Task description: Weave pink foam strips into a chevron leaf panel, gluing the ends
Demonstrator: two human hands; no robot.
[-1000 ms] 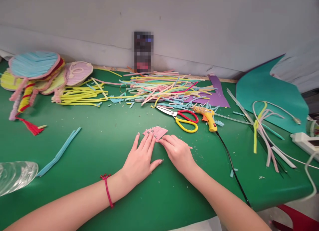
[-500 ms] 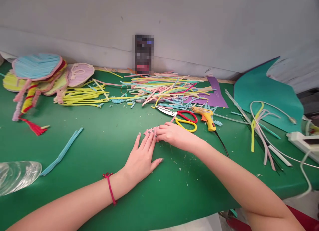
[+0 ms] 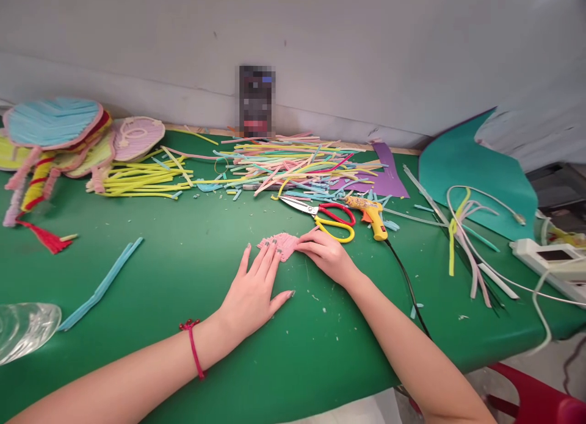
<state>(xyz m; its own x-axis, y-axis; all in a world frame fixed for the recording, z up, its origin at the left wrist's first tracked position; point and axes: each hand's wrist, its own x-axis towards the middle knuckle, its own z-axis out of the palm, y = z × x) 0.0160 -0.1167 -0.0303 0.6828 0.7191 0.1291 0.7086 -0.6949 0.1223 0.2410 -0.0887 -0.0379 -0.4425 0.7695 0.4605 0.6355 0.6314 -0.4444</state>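
Observation:
A small pink piece made of fuzzy strips laid side by side [image 3: 284, 244] lies flat on the green table [image 3: 183, 259]. My left hand [image 3: 254, 290] lies flat with fingers spread, its fingertips pressing the piece's left edge. My right hand [image 3: 325, 253] rests at the piece's right edge, fingers curled down onto it. A red cord bracelet [image 3: 192, 348] is on my left wrist.
Red-and-yellow scissors [image 3: 327, 219] and a yellow glue gun [image 3: 370, 216] with a black cord lie just behind my hands. A heap of coloured strips [image 3: 297, 165] lies by the wall. Finished fans [image 3: 59, 137] are stacked far left. A plastic bottle [image 3: 22, 329] lies near left, a power strip [image 3: 549, 259] right.
My right hand moved up over the pink piece, then drew back to its right edge. My left hand stayed pressed on the piece. The view shifted slightly.

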